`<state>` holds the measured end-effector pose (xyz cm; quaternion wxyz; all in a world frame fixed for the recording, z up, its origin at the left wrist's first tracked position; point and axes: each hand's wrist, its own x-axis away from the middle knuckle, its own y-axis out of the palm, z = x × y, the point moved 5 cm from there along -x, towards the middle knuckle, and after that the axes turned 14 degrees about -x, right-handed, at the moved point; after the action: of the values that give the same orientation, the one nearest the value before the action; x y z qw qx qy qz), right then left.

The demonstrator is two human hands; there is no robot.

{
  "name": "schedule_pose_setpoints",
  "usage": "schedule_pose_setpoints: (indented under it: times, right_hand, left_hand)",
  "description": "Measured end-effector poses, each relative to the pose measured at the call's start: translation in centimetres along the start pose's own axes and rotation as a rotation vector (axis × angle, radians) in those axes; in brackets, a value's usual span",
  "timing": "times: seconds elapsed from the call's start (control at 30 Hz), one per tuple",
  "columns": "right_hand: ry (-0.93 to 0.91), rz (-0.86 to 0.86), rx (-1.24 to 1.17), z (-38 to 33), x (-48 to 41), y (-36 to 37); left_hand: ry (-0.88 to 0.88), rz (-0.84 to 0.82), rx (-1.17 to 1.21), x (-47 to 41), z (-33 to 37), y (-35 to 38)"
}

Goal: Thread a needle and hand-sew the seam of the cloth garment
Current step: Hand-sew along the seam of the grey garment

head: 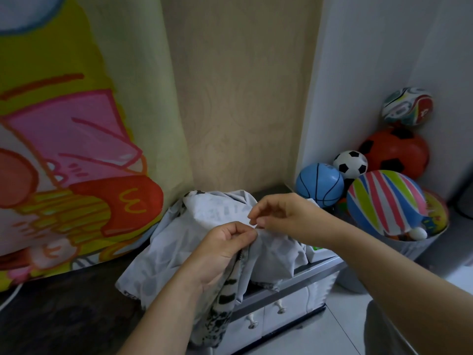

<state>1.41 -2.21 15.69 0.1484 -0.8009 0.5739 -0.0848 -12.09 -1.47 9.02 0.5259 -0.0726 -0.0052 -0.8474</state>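
A pale grey cloth garment [179, 252] with a black-and-white patterned side lies bunched over a dark surface and a small white cabinet. My left hand [225, 249] pinches a raised fold of the cloth between thumb and fingers. Just above and to the right, my right hand [281, 216] has its thumb and forefinger pinched together right at that fold. Needle and thread are too small to make out.
A colourful printed curtain [76, 149] hangs at the left. The white cabinet [281, 303] with knobbed drawers stands below the cloth. Several toy balls [384, 201] are piled in a bin at the right. The dark surface [64, 316] extends to the lower left.
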Motion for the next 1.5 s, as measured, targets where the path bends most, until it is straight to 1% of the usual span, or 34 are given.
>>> schedule_pose_setpoints:
  times: [0.07,0.2,0.33,0.4,0.47,0.5,0.53,0.6,0.63,0.67,0.7,0.73,0.77,0.83,0.87,0.97,1.03,1.07,1.1,1.17,1.2,1.23,1.27,1.33,1.43,1.47,1.5]
  right_hand:
    - [0.023,-0.015,-0.037,0.2,0.3,0.2]
    - [0.007,-0.023,-0.019,0.4,0.6,0.3]
    - [-0.028,0.037,-0.031,0.5,0.5,0.5]
    - [-0.047,0.1,-0.056,0.2,0.5,0.4]
    - [-0.049,0.235,-0.18,-0.4,0.6,-0.5]
    - [-0.049,0.345,-0.265,-0.7,0.8,-1.3]
    - [-0.072,0.495,-0.306,-1.0,1.0,-2.4]
    - [-0.177,0.832,-0.28,-2.0,2.0,-4.9]
    - [-0.246,0.948,-0.275,-2.6,2.5,-5.7]
    - [-0.299,1.019,-0.282,-3.1,2.9,-6.3]
    - [-0.32,1.046,-0.304,-3.2,3.0,-6.5]
    - [-0.32,1.032,-0.347,-3.2,2.9,-6.6]
    - [-0.296,0.98,-0.397,-3.0,2.7,-6.4]
    - [-0.212,0.778,-0.46,-2.6,1.9,-4.9]
    - [-0.161,0.668,-0.407,-2.3,1.6,-4.0]
    - [-0.012,0.338,0.031,-1.3,1.0,-1.5]
    - [0.046,0.179,0.288,-0.5,0.8,-0.1]
    - [0.064,0.157,0.383,-0.3,0.8,0.2]
    - [0.075,0.17,0.453,-0.2,0.9,0.3]
    - [0.051,0.216,0.493,-0.5,1.0,0.2]
    - [0.015,0.233,0.457,-0.7,1.0,0.0]
    - [-0.023,0.252,0.362,-1.0,1.0,-0.2]
    - [-0.059,0.274,0.211,-1.4,1.1,-0.5]
    - [-0.127,0.334,-0.193,-2.6,1.3,-1.1]
    - [-0.181,0.297,-1.001,-4.0,1.1,-1.5]
    - [-0.17,0.291,-1.213,-4.3,1.1,-1.7]
    - [-0.138,0.288,-1.353,-4.4,1.1,-1.7]
  left_hand:
    - [-0.01,0.037,0.044,-0.1,-0.1,-0.1]
    - [-0.017,0.085,0.091,-0.2,0.0,-0.2]
    - [-0.005,0.099,0.09,0.0,0.5,-0.2]
    - [-0.015,0.126,0.065,0.0,0.5,-0.4]
    - [-0.04,0.167,0.046,-0.1,0.4,-0.9]
    - [-0.054,0.183,0.039,-0.1,0.3,-1.0]
    - [-0.063,0.194,0.031,-0.1,0.3,-1.2]
    - [-0.068,0.205,0.015,0.0,0.3,-1.3]
    - [-0.07,0.209,0.011,0.0,0.3,-1.3]
    - [-0.072,0.213,0.005,0.1,0.3,-1.3]
    - [-0.074,0.213,-0.006,0.1,0.3,-1.3]
    - [-0.072,0.21,-0.017,0.2,0.4,-1.2]
    - [-0.067,0.21,-0.028,0.2,0.4,-1.2]
    - [-0.056,0.217,-0.052,0.1,0.5,-1.1]
    - [-0.053,0.221,-0.067,0.1,0.5,-1.2]
    - [-0.034,0.215,-0.104,-0.1,0.5,-1.2]
    - [-0.022,0.21,-0.113,-0.2,0.5,-1.2]
    - [-0.017,0.215,-0.109,-0.2,0.5,-1.2]
    - [-0.016,0.222,-0.108,-0.2,0.4,-1.2]
    - [-0.016,0.227,-0.128,-0.3,0.3,-1.3]
    - [-0.017,0.224,-0.14,-0.3,0.3,-1.3]
    - [-0.016,0.221,-0.147,-0.4,0.3,-1.4]
    - [-0.012,0.221,-0.152,-0.4,0.2,-1.5]
    - [-0.008,0.221,-0.161,-0.4,0.2,-1.6]
    - [-0.01,0.233,-0.157,-0.4,0.2,-1.6]
    - [-0.013,0.24,-0.155,-0.5,0.1,-1.6]
    - [-0.02,0.242,-0.154,-0.5,0.0,-1.6]
